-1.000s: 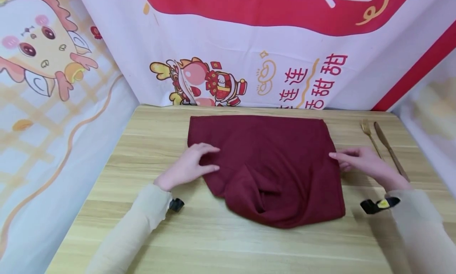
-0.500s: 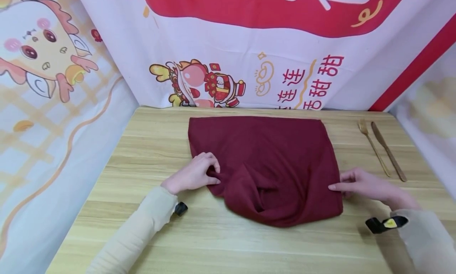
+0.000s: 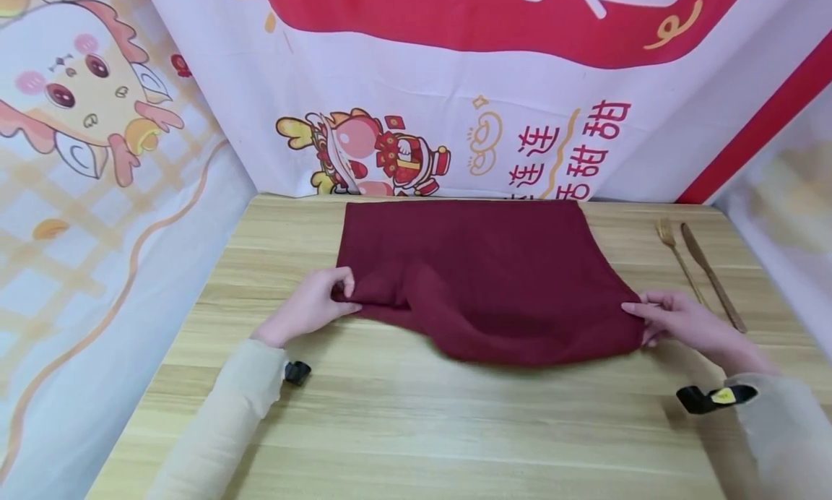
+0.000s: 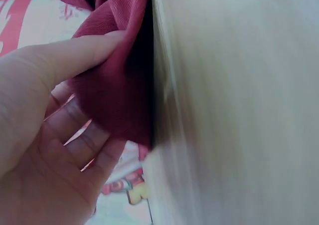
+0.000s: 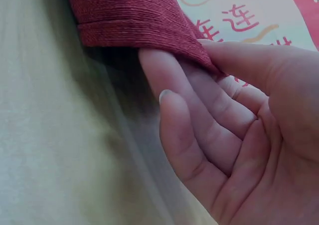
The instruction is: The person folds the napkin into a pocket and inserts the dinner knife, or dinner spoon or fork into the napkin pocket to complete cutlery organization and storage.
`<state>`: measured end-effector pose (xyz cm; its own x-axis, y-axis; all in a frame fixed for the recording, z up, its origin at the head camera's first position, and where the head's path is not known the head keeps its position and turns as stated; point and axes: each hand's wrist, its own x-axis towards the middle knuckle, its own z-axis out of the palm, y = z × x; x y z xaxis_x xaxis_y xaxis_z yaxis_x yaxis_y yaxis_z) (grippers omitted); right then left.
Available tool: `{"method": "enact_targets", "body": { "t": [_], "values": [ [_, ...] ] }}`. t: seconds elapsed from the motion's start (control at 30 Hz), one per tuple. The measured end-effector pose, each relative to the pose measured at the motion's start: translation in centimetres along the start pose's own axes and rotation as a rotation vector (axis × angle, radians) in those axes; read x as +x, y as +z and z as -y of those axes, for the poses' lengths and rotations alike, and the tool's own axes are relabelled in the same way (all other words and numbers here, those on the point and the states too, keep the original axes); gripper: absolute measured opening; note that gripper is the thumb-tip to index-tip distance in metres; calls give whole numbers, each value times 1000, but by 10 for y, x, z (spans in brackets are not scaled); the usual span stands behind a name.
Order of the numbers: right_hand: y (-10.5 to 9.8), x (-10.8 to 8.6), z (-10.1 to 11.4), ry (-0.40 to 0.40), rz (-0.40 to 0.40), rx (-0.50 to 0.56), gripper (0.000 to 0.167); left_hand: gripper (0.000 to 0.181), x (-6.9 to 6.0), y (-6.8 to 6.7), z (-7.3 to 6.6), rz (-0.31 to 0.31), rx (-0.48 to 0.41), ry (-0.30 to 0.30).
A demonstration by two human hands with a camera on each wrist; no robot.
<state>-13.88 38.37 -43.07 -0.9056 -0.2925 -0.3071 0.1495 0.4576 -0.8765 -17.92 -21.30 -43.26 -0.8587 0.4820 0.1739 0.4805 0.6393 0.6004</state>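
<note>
A dark red cloth napkin (image 3: pixel 507 269) lies spread over the far middle of the table, its far edge straight and its near part bunched into loose folds. My left hand (image 3: pixel 312 305) pinches its near left part between thumb and fingers; in the left wrist view the thumb presses on the gathered cloth (image 4: pixel 117 85). At the near right corner my right hand (image 3: pixel 679 323) pinches the edge. The right wrist view shows the thumb on top of the hemmed cloth (image 5: pixel 129 20) and the fingers under it, with the corner lifted off the table.
A gold fork (image 3: pixel 679 258) and a gold knife (image 3: pixel 711 276) lie side by side at the right of the wooden table (image 3: pixel 416 435). Printed white and red curtains (image 3: pixel 403 66) hang behind the table and along its sides.
My left hand has taken hold of the napkin and moved out to the left. My right hand has drawn the near right corner outward. The near edge has shifted away from me, flattening some folds.
</note>
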Motion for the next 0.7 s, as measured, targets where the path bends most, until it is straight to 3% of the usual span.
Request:
{"method": "enact_targets", "body": {
  "t": [0.1,0.2,0.37,0.43,0.53,0.6,0.7],
  "values": [
    [0,-1,-2,22,-29,16,23,35,-3,-5,1,27,2,-37],
    [3,-2,-1,43,-43,-10,26,47,1,-4,-5,37,44,-38],
    [9,-10,5,39,-69,-138,38,70,22,8,-33,24,134,41],
    [10,-13,10,-23,-141,-209,43,73,32,17,-45,30,174,100],
    [13,-17,20,-135,-293,-311,44,72,45,32,-58,86,242,190],
    [16,-18,29,-187,-381,-354,42,63,51,41,-63,147,272,239],
    [28,-18,44,-223,-452,-376,39,38,58,50,-67,208,284,270]
  ]
}}
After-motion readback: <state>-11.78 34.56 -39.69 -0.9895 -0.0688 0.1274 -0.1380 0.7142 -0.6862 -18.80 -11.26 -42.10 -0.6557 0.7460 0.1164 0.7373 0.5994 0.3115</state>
